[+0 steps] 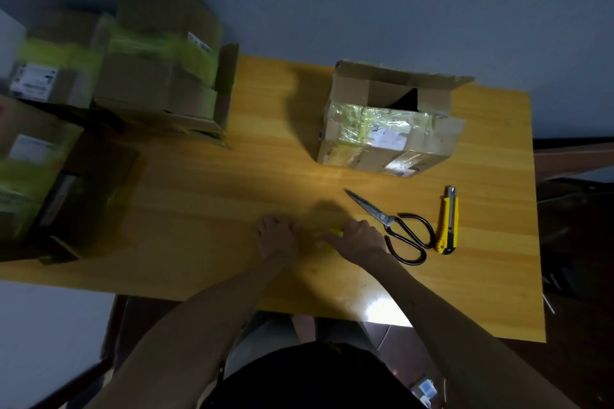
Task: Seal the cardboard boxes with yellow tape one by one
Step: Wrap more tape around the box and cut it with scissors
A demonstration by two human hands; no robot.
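Both bare forearms are extended toward the middle of the view, the left from 7 o'clock, the right from 5 o'clock. The left hand is held knuckles-up with fingers curled under; what is gripped cannot be told. The right hand, just at its 3 o'clock, is curled, and yellow tape is pinched at its fingertips.

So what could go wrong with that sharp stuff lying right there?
The scissors lie close beside the right hand, so a sideways move could knock them. The yellow tape that hand grips, near the left hand, might stick to itself or the table. The open box has a flap standing up, so tape may go on crooked.
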